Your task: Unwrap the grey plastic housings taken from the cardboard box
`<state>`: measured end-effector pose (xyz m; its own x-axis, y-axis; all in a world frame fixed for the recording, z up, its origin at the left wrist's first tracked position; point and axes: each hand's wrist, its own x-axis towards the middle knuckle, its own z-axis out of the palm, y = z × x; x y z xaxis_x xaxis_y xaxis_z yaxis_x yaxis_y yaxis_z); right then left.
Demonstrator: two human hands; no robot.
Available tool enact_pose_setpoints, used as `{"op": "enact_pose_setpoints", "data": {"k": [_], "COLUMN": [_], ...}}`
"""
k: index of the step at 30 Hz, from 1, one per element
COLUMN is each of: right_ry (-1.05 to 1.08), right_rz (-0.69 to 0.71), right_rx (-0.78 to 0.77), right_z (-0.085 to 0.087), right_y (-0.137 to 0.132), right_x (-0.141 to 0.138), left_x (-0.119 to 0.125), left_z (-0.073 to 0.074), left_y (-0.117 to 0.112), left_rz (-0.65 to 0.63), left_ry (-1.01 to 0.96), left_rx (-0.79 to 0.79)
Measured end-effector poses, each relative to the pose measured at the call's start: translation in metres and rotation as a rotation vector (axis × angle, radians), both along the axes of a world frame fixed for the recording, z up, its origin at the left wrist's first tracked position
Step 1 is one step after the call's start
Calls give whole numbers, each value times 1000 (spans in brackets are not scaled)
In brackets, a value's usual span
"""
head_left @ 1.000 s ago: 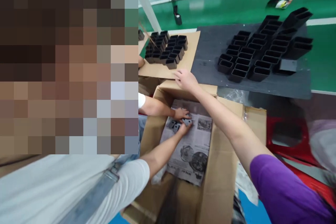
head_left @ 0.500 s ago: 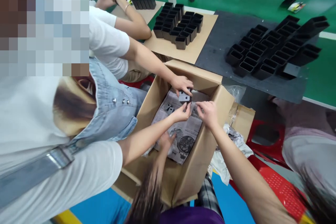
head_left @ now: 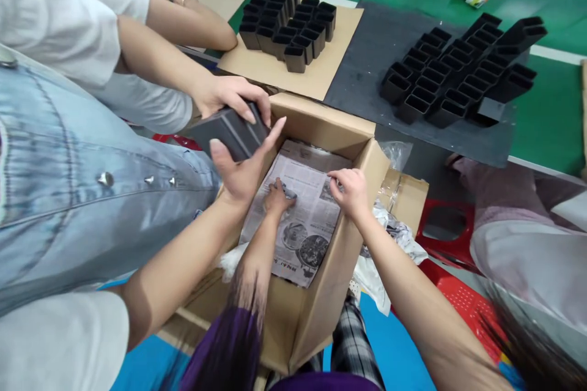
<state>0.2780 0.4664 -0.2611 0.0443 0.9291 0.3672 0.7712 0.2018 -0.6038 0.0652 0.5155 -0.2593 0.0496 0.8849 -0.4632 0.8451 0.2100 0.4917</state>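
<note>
Both my hands reach into an open cardboard box [head_left: 321,128] lined with a sheet of newspaper [head_left: 305,208]. My left hand [head_left: 276,197] rests on the paper with fingers curled round a small dark piece that I cannot name. My right hand [head_left: 351,192] pinches the newspaper's right edge by the box wall. Above the box's left rim, a co-worker in a white shirt and denim holds a black rectangular tube [head_left: 229,131] between both hands.
Several black rectangular tubes stand on a brown cardboard sheet [head_left: 321,82] and on a dark mat [head_left: 367,55] behind the box. A red plastic stool [head_left: 447,238] and crumpled plastic wrap [head_left: 394,238] lie to the right. Another person's arm [head_left: 192,21] is at the upper left.
The co-worker's hands lifted out of the box and now hold a black tube over its left rim. My left hand moved up the newspaper; my right hand stayed at its edge.
</note>
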Motion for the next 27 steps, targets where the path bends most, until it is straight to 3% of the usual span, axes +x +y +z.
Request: {"op": "enact_pose_setpoints", "data": {"k": [3, 5, 7, 10, 14, 17, 19, 21, 23, 27], "right_ry": [-10, 24, 60, 55, 211, 433, 590, 721, 811, 861], "right_rz": [19, 135, 328, 486, 407, 363, 298, 256, 285, 401], "right_rx": [-78, -107, -125, -165, -23, 127, 138, 65, -34, -118], "right_z": [-2, 6, 25, 62, 99, 123, 145, 170, 192, 217], "right_y": [0, -12, -35, -79, -116, -130, -142, -157, -172, -188], "right_x": [10, 11, 2, -31, -69, -77, -77, -74, -70, -60], "left_x": [7, 3, -9, -27, -26, -26, -35, -48, -57, -58], "left_z": [-18, -7, 23, 88, 169, 219, 249, 273, 287, 288], "left_y": [-17, -32, -52, -91, -139, -164, -178, -188, -195, -203], "left_rz": [114, 121, 98, 72, 85, 48, -34, -117, -185, -240], "left_ry": [50, 6, -122, -352, -312, -341, -393, -424, -454, -562], "left_rx": [-40, 1, 47, 42, 11, -12, -5, 49, 124, 308]}}
